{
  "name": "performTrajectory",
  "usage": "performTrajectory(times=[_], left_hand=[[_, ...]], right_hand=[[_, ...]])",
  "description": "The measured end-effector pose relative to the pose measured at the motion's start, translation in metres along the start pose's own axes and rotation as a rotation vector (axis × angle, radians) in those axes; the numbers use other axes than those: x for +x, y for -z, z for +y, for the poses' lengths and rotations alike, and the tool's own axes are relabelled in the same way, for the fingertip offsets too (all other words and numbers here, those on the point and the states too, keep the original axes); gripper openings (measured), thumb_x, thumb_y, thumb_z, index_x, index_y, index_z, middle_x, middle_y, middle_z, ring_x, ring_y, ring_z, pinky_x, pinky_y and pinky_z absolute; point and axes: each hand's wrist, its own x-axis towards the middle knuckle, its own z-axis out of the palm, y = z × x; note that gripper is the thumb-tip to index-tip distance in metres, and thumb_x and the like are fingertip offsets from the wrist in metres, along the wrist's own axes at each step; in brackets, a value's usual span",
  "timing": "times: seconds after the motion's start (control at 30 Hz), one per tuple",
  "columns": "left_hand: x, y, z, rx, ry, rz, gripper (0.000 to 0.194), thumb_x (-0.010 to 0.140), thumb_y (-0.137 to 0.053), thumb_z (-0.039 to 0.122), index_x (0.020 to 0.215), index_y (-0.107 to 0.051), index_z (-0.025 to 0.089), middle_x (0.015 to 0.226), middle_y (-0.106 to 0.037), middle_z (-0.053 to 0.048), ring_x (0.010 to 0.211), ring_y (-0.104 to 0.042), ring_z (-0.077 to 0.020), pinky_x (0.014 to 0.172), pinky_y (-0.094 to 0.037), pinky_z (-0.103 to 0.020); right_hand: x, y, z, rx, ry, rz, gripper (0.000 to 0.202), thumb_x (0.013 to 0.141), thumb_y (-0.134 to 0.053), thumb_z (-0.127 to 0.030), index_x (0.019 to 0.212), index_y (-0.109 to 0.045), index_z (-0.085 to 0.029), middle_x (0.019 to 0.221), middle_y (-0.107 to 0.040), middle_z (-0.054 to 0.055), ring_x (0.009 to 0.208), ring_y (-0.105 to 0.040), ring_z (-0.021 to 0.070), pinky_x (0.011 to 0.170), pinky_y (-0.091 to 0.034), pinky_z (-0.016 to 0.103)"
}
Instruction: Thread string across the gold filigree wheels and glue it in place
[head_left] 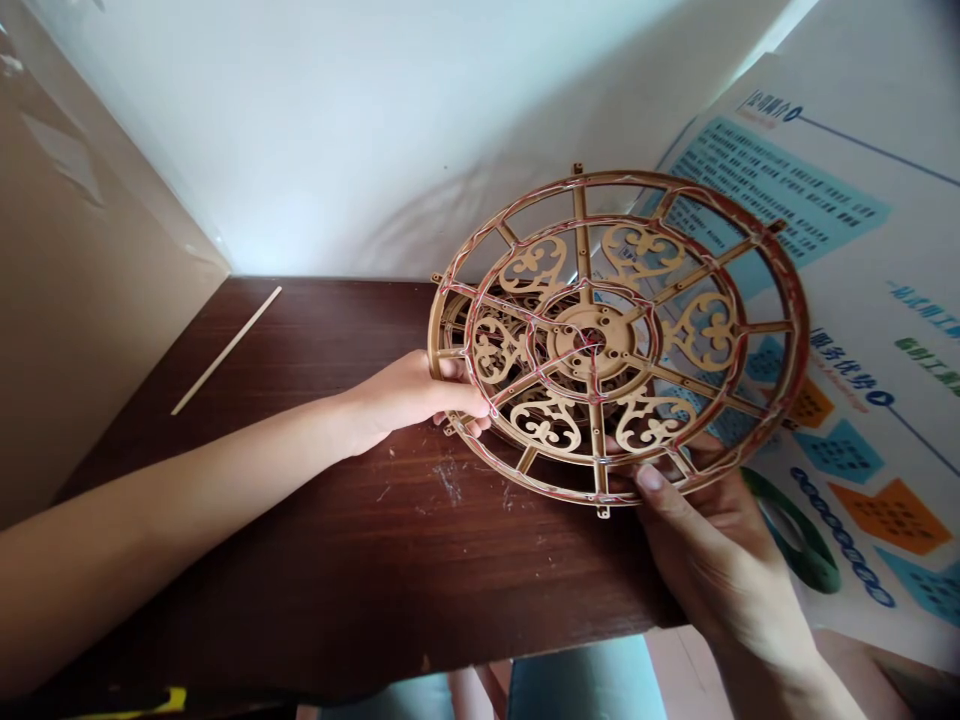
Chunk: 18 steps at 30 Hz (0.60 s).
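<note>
A round gold-brown wheel frame (600,340) with spokes, scroll ornaments and thin red and white wires is held up, tilted, above the table. My left hand (457,395) grips its left rim, the thumb in front and fingers partly behind. At the lower right, my right hand (712,530) holds the rim with its thumb on the near face and its other fingers mostly hidden behind. Behind the wheel's left part, more brown ring-shaped pieces (454,320) show through the gaps, partly hidden.
The dark brown table (360,580) meets a pale wall (322,140). A thin light stick (226,350) lies at the table's left. On the right is a printed poster sheet (915,400) with a green ring-shaped object (821,570). A yellow-black item (176,698) shows at the bottom left.
</note>
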Motion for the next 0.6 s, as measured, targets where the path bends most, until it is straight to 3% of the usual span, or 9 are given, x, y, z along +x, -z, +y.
performTrajectory(times=[0.23,0.4,0.5,0.6], left_hand=[[0.0004,-0.0048,-0.0027,-0.066,-0.012,0.103,0.009,0.069,-0.075,0.026,0.072,-0.070,0.019,0.071,-0.073,0.001,0.074,-0.066,-0.0161,0.078,-0.046,-0.034],[0.0007,-0.0041,-0.0029,-0.065,-0.004,0.122,0.011,0.066,-0.075,0.028,0.068,-0.071,0.018,0.068,-0.071,-0.001,0.068,-0.063,-0.0161,0.072,-0.046,-0.035],[0.0003,-0.0021,-0.0030,-0.085,-0.031,0.104,0.010,0.065,-0.075,0.026,0.064,-0.070,0.017,0.063,-0.068,-0.001,0.063,-0.060,-0.0142,0.067,-0.044,-0.032],[0.0005,0.0017,-0.0029,-0.076,-0.036,0.034,0.009,0.067,-0.075,0.023,0.066,-0.070,0.017,0.063,-0.068,0.001,0.060,-0.059,-0.0128,0.063,-0.042,-0.030]], right_hand=[[-0.0016,0.0007,0.0019,-0.057,0.056,0.007,0.044,0.092,-0.084,-0.033,0.133,-0.069,-0.037,0.146,-0.070,0.002,0.134,-0.068,0.0310,0.117,-0.057,0.048],[-0.0029,0.0052,0.0050,-0.052,0.045,-0.016,0.033,0.092,-0.083,-0.034,0.124,-0.073,-0.035,0.125,-0.079,0.003,0.123,-0.074,0.0302,0.112,-0.060,0.049],[-0.0017,0.0039,0.0024,0.031,0.025,-0.017,0.019,0.096,-0.078,-0.043,0.111,-0.077,-0.032,0.125,-0.079,0.005,0.130,-0.071,0.0314,0.117,-0.056,0.050],[0.0011,-0.0008,-0.0015,0.109,0.011,0.039,0.019,0.099,-0.072,-0.047,0.109,-0.079,-0.031,0.130,-0.078,0.003,0.136,-0.067,0.0300,0.123,-0.052,0.049]])
